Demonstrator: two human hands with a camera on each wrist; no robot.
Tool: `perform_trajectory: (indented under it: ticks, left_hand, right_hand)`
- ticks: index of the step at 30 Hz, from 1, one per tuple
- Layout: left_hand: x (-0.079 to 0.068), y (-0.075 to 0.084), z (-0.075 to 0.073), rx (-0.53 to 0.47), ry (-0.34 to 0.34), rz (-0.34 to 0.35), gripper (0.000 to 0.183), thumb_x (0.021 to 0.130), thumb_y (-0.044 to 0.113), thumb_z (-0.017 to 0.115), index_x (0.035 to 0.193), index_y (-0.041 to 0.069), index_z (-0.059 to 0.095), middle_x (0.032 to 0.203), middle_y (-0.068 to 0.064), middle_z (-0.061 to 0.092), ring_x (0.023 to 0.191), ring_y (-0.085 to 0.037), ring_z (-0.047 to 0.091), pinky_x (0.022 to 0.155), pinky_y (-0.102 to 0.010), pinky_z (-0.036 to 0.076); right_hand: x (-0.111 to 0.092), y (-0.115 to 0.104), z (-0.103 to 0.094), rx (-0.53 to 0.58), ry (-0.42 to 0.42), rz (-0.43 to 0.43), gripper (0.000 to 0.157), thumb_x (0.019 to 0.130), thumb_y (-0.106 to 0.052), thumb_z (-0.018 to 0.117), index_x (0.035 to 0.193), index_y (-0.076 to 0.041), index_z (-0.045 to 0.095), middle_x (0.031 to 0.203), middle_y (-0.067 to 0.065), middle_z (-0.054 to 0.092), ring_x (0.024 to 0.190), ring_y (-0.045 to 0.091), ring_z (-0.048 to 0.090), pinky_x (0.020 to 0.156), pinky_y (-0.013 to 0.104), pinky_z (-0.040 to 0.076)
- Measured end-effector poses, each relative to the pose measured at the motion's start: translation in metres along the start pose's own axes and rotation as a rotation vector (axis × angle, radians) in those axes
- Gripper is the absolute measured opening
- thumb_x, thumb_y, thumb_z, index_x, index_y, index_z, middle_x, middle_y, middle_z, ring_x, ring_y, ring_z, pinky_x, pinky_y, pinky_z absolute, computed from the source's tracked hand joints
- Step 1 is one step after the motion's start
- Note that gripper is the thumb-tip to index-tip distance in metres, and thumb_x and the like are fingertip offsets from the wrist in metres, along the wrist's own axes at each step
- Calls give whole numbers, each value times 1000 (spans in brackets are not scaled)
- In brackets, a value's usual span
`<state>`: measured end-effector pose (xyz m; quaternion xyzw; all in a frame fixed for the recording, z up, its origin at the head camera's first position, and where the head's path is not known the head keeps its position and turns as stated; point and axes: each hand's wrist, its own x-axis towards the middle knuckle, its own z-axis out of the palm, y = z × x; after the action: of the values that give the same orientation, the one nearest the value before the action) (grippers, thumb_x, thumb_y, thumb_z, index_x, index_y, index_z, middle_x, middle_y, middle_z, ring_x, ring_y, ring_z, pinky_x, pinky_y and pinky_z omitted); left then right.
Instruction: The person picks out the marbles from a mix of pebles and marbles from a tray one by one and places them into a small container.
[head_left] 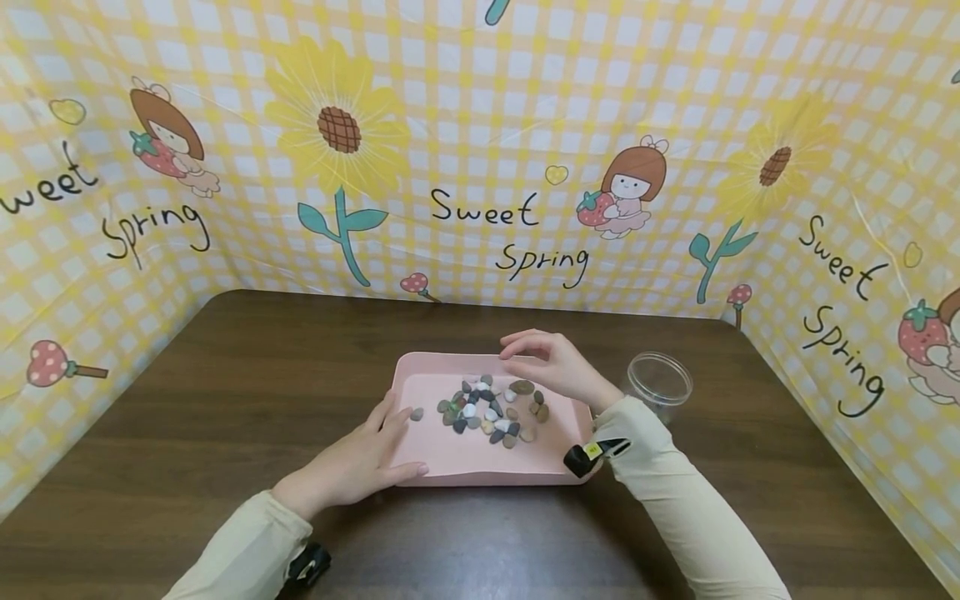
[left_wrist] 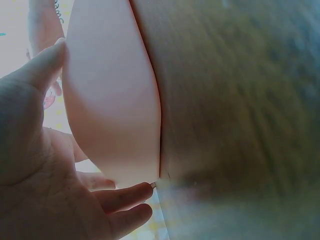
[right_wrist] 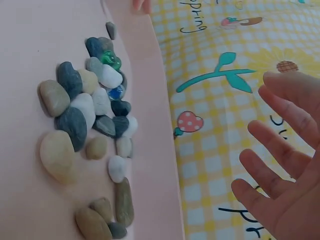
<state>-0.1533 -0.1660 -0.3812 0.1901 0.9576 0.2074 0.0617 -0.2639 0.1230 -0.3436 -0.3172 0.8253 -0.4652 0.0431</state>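
Observation:
My left hand [head_left: 351,462] grips the near left corner of a shallow pink tray [head_left: 427,454], the thumb on the front rim and the fingers along the left side. In the left wrist view the tray's outer wall [left_wrist: 112,100] fills the space beside the thumb. Several smooth pebbles [head_left: 476,408] in grey, white, tan and black lie in the middle of the tray. Among them are a green glass piece [right_wrist: 111,61] and a blue one [right_wrist: 116,92]. Over the tray's far right part hovers my right hand [head_left: 558,367], fingers spread and loosely bent, holding nothing.
A clear round jar [head_left: 660,396] stands just right of the tray, partly behind the right forearm. One grey pebble [head_left: 417,414] lies apart near the left fingers. A checked yellow cloth [head_left: 465,108] walls in the back and sides of the dark wooden table [head_left: 225,400].

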Motion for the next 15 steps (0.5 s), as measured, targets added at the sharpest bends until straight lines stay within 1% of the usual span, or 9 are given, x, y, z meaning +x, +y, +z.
perform_trajectory:
  ticks: [5,10,15]
  left_hand:
    - [0,0,0,-4,-1,-4,87,84,60,54,143,0,34,153,-29,10,130,-44,41,99,-50,42]
    - [1,0,0,-2,1,-6,86,84,60,55,143,0,34,153,-29,11,130,-43,40,99,-50,42]
    - [1,-1,1,-4,1,-5,86,85,59,55,143,-1,34,153,-29,10,130,-44,40,99,-51,41]
  right_hand:
    - [11,4,9,15,-58,13,20,87,-15,66,103,-4,69,128,13,58,125,27,49,109,45,34]
    - [18,5,18,17,-121,16,21,87,-13,66,105,-3,68,129,15,57,127,27,47,110,46,32]
    - [22,3,26,15,-188,56,22,87,-14,65,106,-2,68,131,15,56,127,27,48,110,47,32]
